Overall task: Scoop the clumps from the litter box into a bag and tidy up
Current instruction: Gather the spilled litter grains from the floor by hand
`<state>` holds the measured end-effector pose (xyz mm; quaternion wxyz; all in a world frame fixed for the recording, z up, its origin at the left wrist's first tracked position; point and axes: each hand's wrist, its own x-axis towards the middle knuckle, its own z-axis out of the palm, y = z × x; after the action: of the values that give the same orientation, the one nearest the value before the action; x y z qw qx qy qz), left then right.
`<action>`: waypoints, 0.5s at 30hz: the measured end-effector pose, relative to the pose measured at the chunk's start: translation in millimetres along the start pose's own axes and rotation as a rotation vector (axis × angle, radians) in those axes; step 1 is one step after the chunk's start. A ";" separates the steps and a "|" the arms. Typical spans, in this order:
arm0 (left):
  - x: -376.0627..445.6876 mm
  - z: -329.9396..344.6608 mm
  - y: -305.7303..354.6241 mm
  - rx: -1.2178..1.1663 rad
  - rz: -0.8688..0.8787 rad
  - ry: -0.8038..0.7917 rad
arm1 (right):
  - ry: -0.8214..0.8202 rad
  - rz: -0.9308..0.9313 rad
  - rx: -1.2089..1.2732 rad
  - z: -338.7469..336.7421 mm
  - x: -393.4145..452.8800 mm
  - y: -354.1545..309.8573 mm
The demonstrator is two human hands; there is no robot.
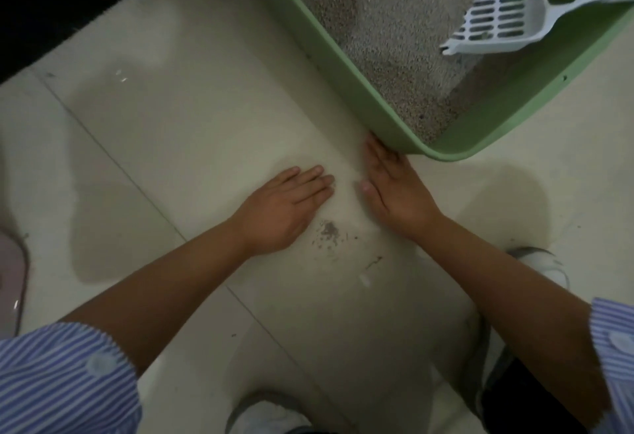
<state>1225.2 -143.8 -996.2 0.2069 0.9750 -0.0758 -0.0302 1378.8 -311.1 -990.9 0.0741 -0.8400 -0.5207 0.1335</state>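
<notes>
**Loose grit on a slick floor, a heavy tray just beyond the fingertips**

Both hands lay flat on the tiled floor (144, 145), fingers straight, holding nothing. The left hand (286, 209) pressed palm-down; the right hand (394, 190) faced it, its fingertips touching the corner of the green litter box (374, 104). Just behind and between the hands sat a small patch of spilled litter (329, 231) — light, dry grains, likely to skid and scatter on the smooth tile, so best herded with the edges of the palms. Beyond the right hand, the white scoop (501, 18) rested in the litter — stiff, light plastic, best taken by its handle. The filled box looked heavy; its rigid rim seemed the place to grip. No bag was visible.
</notes>
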 end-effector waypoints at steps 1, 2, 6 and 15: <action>-7.7 1.2 1.6 -0.025 -0.011 0.015 | -0.011 -0.009 -0.004 1.7 1.6 -2.2; -14.0 2.8 3.1 -0.046 -0.028 0.043 | -0.024 -0.037 -0.012 3.2 1.4 -4.5; -31.4 4.8 11.3 -0.122 -0.144 0.197 | -0.082 -0.233 -0.051 7.5 -7.7 -12.6; -51.2 1.7 19.8 -0.132 -0.471 0.283 | -0.220 -0.542 -0.043 -0.8 -15.4 -28.9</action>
<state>1171.8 -154.2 -988.3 0.2656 0.9447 0.1847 0.0542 1347.8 -312.0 -980.3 0.0324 -0.6523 -0.7336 0.1880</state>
